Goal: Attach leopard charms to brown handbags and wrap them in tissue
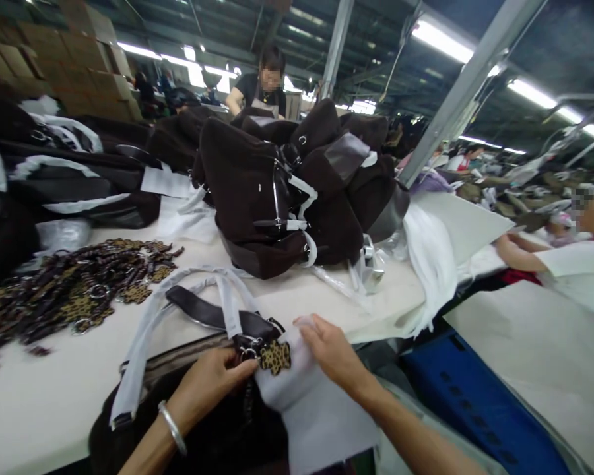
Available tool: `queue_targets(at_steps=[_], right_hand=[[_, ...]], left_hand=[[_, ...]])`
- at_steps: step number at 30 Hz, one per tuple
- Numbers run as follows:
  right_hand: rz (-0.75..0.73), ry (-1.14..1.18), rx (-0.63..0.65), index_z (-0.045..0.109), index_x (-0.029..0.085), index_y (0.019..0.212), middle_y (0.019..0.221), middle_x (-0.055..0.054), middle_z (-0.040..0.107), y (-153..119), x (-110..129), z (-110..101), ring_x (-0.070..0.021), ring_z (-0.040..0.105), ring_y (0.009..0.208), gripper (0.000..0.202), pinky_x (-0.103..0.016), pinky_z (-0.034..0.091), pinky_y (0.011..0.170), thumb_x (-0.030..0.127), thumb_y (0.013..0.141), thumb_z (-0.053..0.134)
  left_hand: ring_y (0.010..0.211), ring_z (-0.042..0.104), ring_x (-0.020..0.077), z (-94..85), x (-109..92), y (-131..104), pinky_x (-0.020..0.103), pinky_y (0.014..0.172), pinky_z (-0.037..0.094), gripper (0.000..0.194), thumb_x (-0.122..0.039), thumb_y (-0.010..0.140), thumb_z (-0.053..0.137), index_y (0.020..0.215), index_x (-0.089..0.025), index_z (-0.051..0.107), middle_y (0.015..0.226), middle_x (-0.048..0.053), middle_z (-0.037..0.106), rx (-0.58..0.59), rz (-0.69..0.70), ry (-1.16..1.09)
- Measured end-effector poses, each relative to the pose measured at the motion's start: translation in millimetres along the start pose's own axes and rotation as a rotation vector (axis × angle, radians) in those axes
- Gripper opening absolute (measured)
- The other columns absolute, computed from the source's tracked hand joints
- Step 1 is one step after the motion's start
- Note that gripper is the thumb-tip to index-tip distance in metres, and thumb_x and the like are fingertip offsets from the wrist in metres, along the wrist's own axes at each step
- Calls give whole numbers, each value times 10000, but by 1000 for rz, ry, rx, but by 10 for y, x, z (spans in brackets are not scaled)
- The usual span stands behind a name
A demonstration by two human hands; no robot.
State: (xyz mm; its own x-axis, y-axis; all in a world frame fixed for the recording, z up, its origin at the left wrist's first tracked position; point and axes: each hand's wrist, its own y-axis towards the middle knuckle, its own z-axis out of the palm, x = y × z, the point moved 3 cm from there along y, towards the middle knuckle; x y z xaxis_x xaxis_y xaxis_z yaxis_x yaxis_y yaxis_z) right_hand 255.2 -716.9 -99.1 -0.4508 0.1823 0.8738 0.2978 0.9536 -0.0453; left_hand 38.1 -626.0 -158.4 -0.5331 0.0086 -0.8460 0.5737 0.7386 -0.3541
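Observation:
A dark bag [178, 422] with straps wrapped in white paper lies at the table's near edge. My left hand [212, 382] pinches the metal ring of a charm at the bag's top. The leopard-print charm [276, 358] hangs beside my left fingertips. My right hand [327, 346], right of the charm, is closed on the upper edge of a white sheet [321, 422], which drapes over the bag's right side. A black leather strap [198, 310] rises behind the charm.
Dark bags [252, 191] are piled at the table's back. Many leopard-print charms [79, 290] lie at left. A blue crate [475, 402] stands at right, partly under a pale sheet [539, 356]. One person [262, 86] is behind the pile; another person's arm [519, 251] shows at right.

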Motion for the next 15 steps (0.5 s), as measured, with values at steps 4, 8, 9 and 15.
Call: queue_targets(at_steps=[4,8,9,15], right_hand=[[59,-7,-344,572,177,876,727,-10,589,609,-268,-425,-151,543,659,289,-258,460,632,398,910,389],[37,-76,-444,572,142,994,877,-76,625,1128,-510,-208,-202,589,800,247,-337,487,782,288,886,403],[13,-95,-440,576,141,1044,967,-95,631,1204,-550,-127,-220,587,910,247,-358,464,874,241,853,456],[-244,-428,-388,532,170,1292,1368,-136,476,1201,-635,-182,-303,369,1280,517,-464,214,1122,144,777,568]], left_hand=[[542,515,163,163,107,-10,258,540,371,481,-649,690,604,659,-177,518,566,-16,538,65,-96,-243],[574,513,141,219,145,-69,244,570,409,518,-668,633,662,691,-199,450,586,-42,523,-34,-147,-416],[572,504,135,227,152,-82,235,561,399,527,-677,633,663,707,-199,454,585,-45,522,-55,-143,-440],[523,392,85,179,219,-92,211,521,302,512,-654,700,661,742,-164,517,569,-65,447,-33,-7,-381]])
